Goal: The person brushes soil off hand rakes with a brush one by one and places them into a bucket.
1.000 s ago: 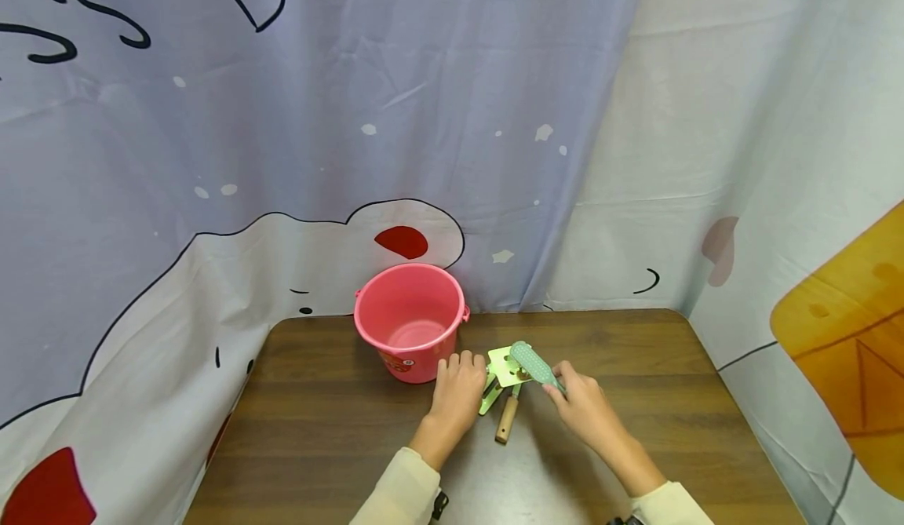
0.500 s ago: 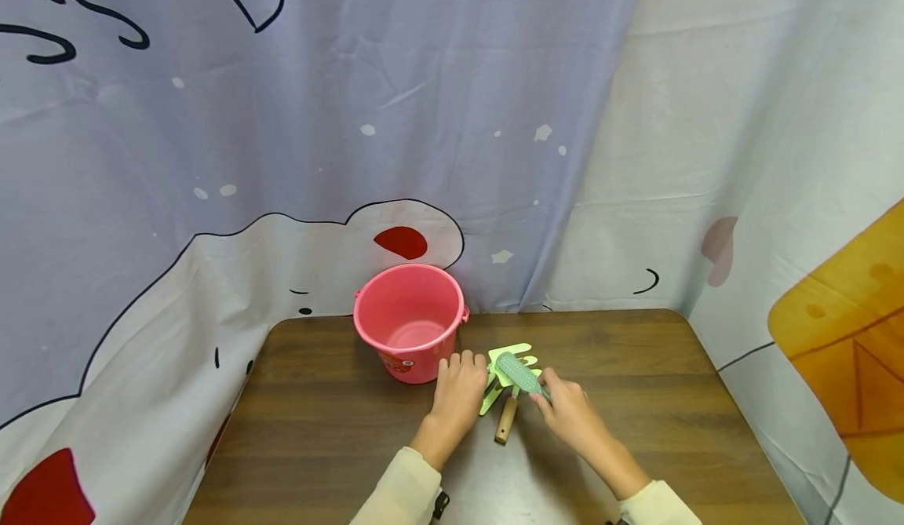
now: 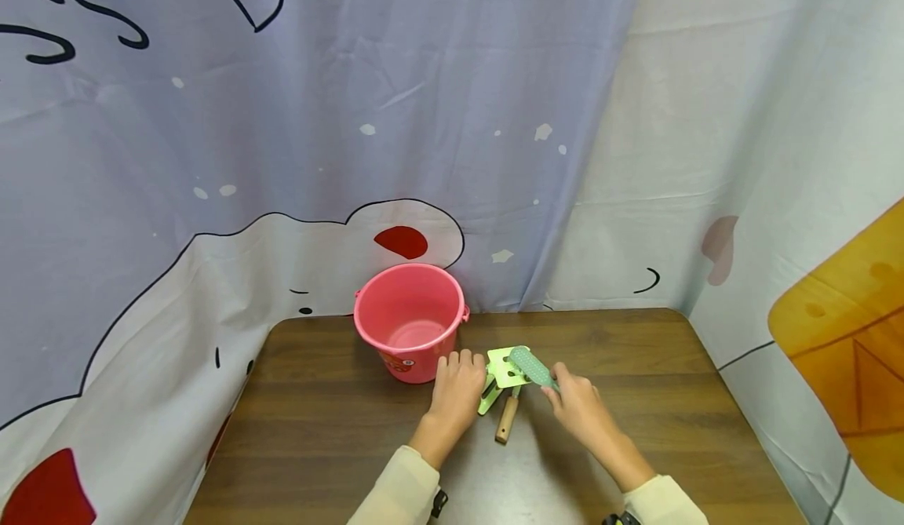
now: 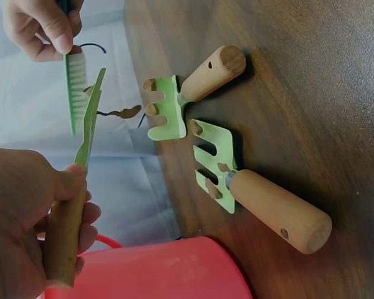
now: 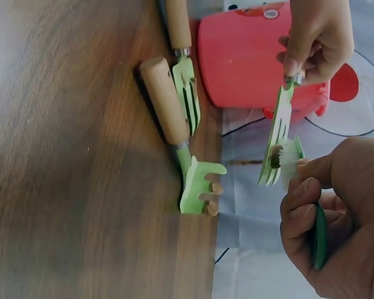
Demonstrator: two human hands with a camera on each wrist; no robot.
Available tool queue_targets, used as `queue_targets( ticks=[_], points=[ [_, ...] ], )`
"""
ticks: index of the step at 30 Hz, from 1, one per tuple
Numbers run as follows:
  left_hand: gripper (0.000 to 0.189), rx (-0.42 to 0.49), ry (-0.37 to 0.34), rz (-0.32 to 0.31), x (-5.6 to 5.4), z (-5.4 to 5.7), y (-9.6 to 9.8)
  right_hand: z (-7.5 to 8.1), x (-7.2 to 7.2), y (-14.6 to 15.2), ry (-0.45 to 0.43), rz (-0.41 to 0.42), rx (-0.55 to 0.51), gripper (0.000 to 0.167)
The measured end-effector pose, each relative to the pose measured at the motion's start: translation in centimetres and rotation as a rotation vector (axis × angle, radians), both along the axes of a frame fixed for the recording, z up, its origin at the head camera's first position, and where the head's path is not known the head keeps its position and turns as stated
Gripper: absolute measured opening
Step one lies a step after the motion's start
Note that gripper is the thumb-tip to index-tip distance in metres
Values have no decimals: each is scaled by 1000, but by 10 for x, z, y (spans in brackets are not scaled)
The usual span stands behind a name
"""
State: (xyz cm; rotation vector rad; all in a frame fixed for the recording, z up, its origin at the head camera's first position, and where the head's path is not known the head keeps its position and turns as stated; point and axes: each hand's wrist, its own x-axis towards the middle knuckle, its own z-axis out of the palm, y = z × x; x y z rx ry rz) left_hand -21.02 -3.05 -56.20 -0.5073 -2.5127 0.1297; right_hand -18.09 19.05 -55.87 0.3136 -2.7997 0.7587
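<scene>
In the left wrist view my left hand [image 4: 25,212] grips the wooden handle of a small green garden fork [image 4: 90,121]. Its tines point away, held up off the table. My right hand [image 5: 330,218] pinches a green brush [image 4: 68,93] by its handle. The white bristles [image 5: 289,161] lie against the fork's tines, over a brown clump [image 5: 275,157]. A thin brown piece [image 4: 128,112] shows beside the fork. From the head view, the left hand [image 3: 457,391] is near the bucket and the right hand [image 3: 575,407] opposite, with the brush head overlapping the fork.
Below the hands, a green hand rake [image 4: 169,112] and a second green garden fork [image 4: 215,159] lie on the wooden table [image 3: 318,446], brown clumps on their tines. A pink bucket [image 3: 410,305] stands left of the hands near the back edge, before a printed curtain [image 3: 459,117].
The right hand slid the brush left and down over the fork, then drew it back right and up. The left hand has stayed almost still with the fork.
</scene>
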Motion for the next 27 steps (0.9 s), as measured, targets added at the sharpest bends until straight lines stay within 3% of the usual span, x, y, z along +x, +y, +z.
queue_targets(
  ticks=[16,22,27],
  points=[
    [7,15,-46,7,-3,-2,-1,-1,-6,22,22,-47,-45,20],
    [6,20,-95,10,-2,1,-1,6,-8,28,20,-56,-66,22],
    [5,19,-92,12,-2,0,0,11,-9,30,12,-66,-91,22]
  ],
)
